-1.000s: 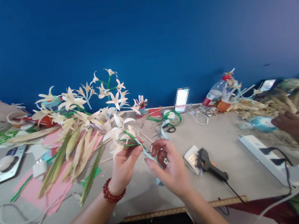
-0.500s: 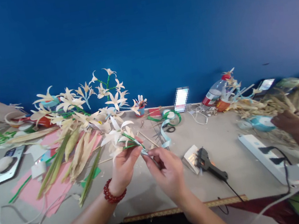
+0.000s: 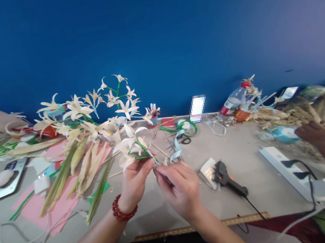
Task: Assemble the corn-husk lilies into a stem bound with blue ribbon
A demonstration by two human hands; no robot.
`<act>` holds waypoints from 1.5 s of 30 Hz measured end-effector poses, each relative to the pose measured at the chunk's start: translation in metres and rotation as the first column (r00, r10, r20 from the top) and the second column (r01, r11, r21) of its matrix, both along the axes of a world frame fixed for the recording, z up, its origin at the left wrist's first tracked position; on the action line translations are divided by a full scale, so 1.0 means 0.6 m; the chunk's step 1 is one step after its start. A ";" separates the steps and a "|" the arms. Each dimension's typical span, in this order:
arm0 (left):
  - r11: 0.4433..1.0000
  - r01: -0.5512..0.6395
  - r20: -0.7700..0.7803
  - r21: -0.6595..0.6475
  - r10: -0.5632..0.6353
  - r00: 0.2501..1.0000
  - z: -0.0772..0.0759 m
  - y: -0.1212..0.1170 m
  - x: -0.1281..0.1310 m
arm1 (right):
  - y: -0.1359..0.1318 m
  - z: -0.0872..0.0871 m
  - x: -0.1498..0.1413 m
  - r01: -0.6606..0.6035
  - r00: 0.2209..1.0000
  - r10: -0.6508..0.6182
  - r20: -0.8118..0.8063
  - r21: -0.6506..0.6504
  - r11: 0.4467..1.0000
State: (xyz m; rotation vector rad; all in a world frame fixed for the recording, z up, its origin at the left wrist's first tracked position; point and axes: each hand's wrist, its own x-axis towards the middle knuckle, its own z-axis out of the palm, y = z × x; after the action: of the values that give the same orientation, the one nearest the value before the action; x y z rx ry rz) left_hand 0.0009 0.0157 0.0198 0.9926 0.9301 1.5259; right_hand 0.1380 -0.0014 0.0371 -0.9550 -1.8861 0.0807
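Observation:
My left hand (image 3: pixel 139 178), with a red bead bracelet at the wrist, pinches the stem of an artificial white flower (image 3: pixel 130 141) with green on its stalk. Right beside it, my right hand (image 3: pixel 178 184) is closed at the stem's lower end, where light blue tape shows. A small dark object (image 3: pixel 168 181) sticks out between its fingers; its kind is unclear. Behind this hand hangs a light blue ribbon (image 3: pixel 178 145), its lower end hidden by my fingers. Petals and fingers cover part of the stem.
Finished flowers (image 3: pixel 76 110), corn husks (image 3: pixel 89 166) and pink paper (image 3: pixel 37 209) crowd the left. A hot glue gun (image 3: pixel 228 178) lies right of my hands, before a power strip (image 3: pixel 293 170). Another person's hand (image 3: pixel 319 135) reaches in at right, by dried husks and a bottle (image 3: pixel 232 102).
The flower has shifted slightly to the right and tilted. My right fingers have curled in more at the stem's base, and the ribbon behind has swung a little left.

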 end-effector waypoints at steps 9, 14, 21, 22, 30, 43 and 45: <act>1.000 0.003 -0.019 -0.020 -0.004 1.000 -0.002 0.002 -0.002 | -0.005 0.005 0.017 -0.119 0.968 0.040 -0.250 -0.309 0.944; 1.000 -0.026 -0.028 0.004 0.026 0.999 -0.001 0.005 0.001 | -0.008 0.002 0.022 -0.097 0.990 0.065 -0.129 -0.266 0.959; 0.998 -0.062 -0.046 -0.009 0.062 0.997 0.002 0.003 0.002 | 0.003 -0.008 0.005 0.095 0.993 -0.095 0.075 0.002 0.995; 0.998 -0.056 -0.044 -0.011 0.056 0.997 0.002 0.002 0.003 | 0.005 -0.011 0.004 0.100 0.992 -0.102 0.070 0.023 0.995; 0.999 -0.050 -0.054 -0.018 0.049 0.997 0.006 -0.004 0.006 | 0.011 -0.012 0.007 0.048 0.999 -0.048 0.004 0.059 0.997; 0.999 0.049 -0.068 -0.016 -0.050 0.996 0.010 -0.007 0.003 | 0.022 0.005 0.019 -0.174 0.939 0.133 -0.317 -0.104 0.979; 0.998 0.066 -0.061 -0.016 -0.067 0.996 0.013 -0.007 0.003 | 0.024 0.004 0.020 -0.215 0.922 0.149 -0.357 -0.152 0.965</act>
State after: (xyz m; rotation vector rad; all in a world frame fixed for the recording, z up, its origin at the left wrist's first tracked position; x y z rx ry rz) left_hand 0.0028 0.0115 0.0274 1.0555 0.9407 1.4384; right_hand 0.1497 0.0127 0.0394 -0.8246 -1.6550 0.5157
